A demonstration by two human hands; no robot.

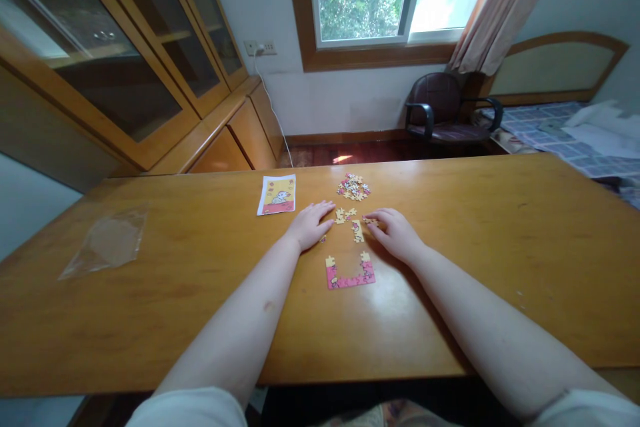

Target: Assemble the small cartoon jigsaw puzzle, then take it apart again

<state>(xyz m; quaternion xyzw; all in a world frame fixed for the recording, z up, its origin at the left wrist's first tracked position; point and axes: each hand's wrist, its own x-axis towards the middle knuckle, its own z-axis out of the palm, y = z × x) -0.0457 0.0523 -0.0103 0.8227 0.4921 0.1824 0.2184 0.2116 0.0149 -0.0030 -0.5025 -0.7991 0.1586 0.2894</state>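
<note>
My left hand (311, 225) lies on the table with its fingers apart, left of several loose yellow jigsaw pieces (345, 215). A small piece (323, 238) shows beside its thumb. My right hand (394, 232) rests opposite, thumb apart from the other fingers, its fingertips touching yellow pieces (369, 221) partly hidden by them. Between the hands stands a short joined yellow strip (357, 231). Closer to me is a joined U-shaped border (351, 281), pink along the bottom with yellow upper ends. Beyond the hands sits a heap of mixed pieces (353, 187).
A printed picture card (277, 195) with a white cartoon figure lies left of the heap. Farther left is a clear plastic bag (111, 238) on the wooden table (200, 300). Past the far edge are a chair (440, 107), a bed and a glass-door cabinet.
</note>
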